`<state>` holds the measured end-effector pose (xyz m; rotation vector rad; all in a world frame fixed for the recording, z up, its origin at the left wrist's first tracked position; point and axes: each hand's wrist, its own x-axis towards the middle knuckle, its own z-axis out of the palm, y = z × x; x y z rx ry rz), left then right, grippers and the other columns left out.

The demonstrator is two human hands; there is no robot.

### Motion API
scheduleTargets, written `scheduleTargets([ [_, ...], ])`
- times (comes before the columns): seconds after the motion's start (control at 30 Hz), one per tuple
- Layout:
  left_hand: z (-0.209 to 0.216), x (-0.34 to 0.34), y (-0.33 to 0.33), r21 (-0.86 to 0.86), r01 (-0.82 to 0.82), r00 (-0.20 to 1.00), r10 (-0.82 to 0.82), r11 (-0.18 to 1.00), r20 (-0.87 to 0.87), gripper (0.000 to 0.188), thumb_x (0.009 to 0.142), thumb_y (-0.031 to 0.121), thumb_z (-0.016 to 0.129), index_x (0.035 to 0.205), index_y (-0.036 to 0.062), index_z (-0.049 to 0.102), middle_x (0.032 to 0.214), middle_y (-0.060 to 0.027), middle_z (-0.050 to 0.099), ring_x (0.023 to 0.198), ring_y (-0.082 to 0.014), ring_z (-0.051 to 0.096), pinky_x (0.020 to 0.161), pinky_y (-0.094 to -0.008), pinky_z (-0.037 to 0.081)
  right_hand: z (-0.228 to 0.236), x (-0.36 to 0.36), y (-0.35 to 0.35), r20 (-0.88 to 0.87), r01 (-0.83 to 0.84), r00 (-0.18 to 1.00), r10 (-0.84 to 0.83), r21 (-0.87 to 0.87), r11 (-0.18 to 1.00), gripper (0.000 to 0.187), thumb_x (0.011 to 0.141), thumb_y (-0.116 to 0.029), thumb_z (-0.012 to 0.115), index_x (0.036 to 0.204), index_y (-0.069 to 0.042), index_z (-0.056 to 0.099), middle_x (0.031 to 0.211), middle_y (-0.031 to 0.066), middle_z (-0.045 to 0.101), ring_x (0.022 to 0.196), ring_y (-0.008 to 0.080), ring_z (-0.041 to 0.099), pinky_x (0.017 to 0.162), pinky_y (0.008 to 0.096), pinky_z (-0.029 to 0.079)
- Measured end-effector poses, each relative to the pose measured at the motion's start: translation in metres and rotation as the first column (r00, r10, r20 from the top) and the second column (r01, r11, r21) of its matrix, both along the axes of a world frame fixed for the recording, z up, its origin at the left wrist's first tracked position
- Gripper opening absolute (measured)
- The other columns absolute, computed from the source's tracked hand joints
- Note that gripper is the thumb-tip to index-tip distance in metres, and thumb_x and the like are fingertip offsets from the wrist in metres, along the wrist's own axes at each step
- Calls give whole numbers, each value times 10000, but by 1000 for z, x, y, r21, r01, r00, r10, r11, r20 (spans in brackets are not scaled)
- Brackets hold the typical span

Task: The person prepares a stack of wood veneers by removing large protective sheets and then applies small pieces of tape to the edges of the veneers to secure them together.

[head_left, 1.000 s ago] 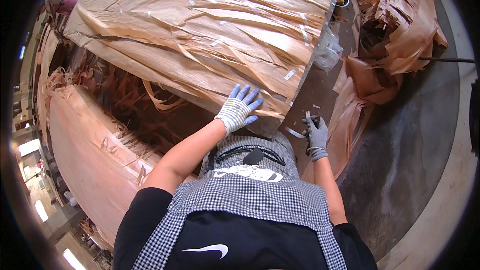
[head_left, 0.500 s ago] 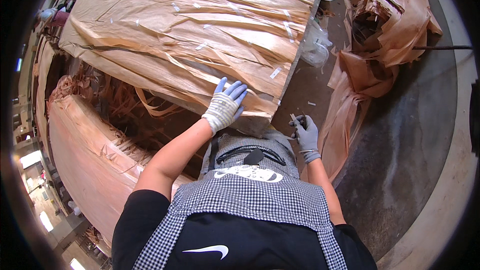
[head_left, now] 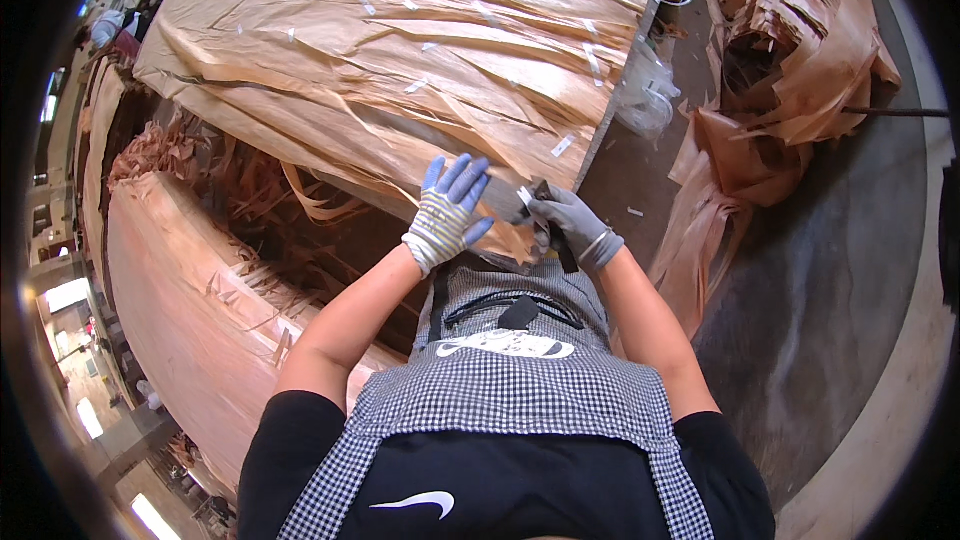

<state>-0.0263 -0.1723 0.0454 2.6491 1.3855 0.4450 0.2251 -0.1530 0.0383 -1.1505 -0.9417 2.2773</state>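
My left hand (head_left: 450, 215), in a striped glove with blue fingertips, is open with fingers spread over the near edge of a large veneer sheet (head_left: 350, 60). I cannot tell whether it touches the wood. The sheet is tan, wrinkled and split in places, with small white tape pieces stuck across it. At the sheet's near right corner, my right hand (head_left: 575, 225) in a grey glove is closed around a small black tool (head_left: 542, 190). A white strip (head_left: 525, 198) shows at the tool's tip. Its exact kind is not clear.
A stack with pinkish veneer (head_left: 200, 280) stands at my left, torn strips (head_left: 245, 185) beside it. Crumpled veneer (head_left: 790, 50) lies at the far right, with a long loose piece (head_left: 690, 250) trailing toward me. A clear plastic bag (head_left: 645, 95) sits by the sheet's right edge.
My right hand has moved up and left from beside my apron to the sheet's near corner, and the black tool now shows in it. My left hand stays open over the edge.
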Motion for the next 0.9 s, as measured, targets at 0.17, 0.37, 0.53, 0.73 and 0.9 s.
scheduleTargets([
  [0.17, -7, 1, 13, -142, -171, 983, 178, 975, 38, 678, 775, 362, 682, 1353, 72, 478, 1477, -133, 391, 1351, -378, 338, 1100, -529, 250, -7, 13, -14, -189, 204, 950, -248, -221, 954, 250, 949, -249, 586, 1101, -53, 561, 850, 82, 667, 493, 73, 534, 374, 185, 374],
  [0.37, 1, -38, -28, -90, -183, 981, 188, 979, 50, 565, 806, 320, 652, 1311, 96, 534, 1448, -180, 418, 1334, -405, 366, 1105, -539, 251, -15, 53, -40, 141, 415, 909, -393, -200, 888, 259, 947, -267, 599, 1112, -81, 527, 843, 81, 667, 472, 62, 466, 352, 198, 324],
  [0.53, -9, -85, -48, -166, -377, 920, 347, 911, -183, 617, 830, 326, 620, 1372, 74, 464, 1457, -223, 380, 1347, -422, 344, 1112, -545, 244, -21, 111, -76, 324, 595, 778, -539, -104, 797, 214, 942, -274, 602, 995, -69, 573, 730, 18, 603, 471, 71, 477, 360, 211, 344],
  [0.73, -39, -67, -30, -262, -391, 901, 308, 883, -307, 722, 899, 511, 502, 1469, 96, 349, 1519, -175, 332, 1401, -387, 301, 1148, -529, 176, -34, 140, -95, 282, 471, 835, -473, 78, 879, 157, 931, -48, 540, 1083, -17, 561, 721, 46, 603, 506, 122, 538, 448, 237, 433],
  [0.9, -23, -87, -18, -232, -277, 960, 258, 932, -110, 605, 873, 372, 573, 1385, 71, 456, 1402, -167, 477, 1298, -349, 433, 1099, -493, 291, -20, 153, -113, 527, 295, 783, -331, 155, 943, 167, 946, -124, 557, 1097, -59, 582, 813, 57, 669, 553, 109, 587, 433, 233, 422],
])
